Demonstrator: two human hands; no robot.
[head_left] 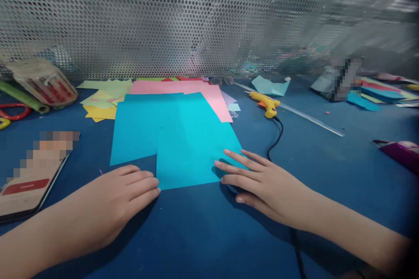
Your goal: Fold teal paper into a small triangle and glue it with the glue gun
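Note:
A bright blue sheet of paper [190,152] lies on the table, overlapping a second blue sheet [137,126] behind and left of it. At the front sheet's lower left corner is my left hand [127,192], its fingers bent and held together at the paper's edge; the thumb is hidden underneath. My right hand [262,181] is open with spread fingers, the fingertips resting on the sheet's right edge. Under the blue sheets, pink paper [218,98] sticks out at the back and right.
A yellow glue gun [266,103] with a black cord lies near a clear ruler [310,118]. Left are a phone [29,183], a tilted jar [46,83], red-handled scissors [16,111] and yellow-green paper pieces [103,98]. A purple object [401,154] sits far right. A perforated metal panel [196,22] stands behind.

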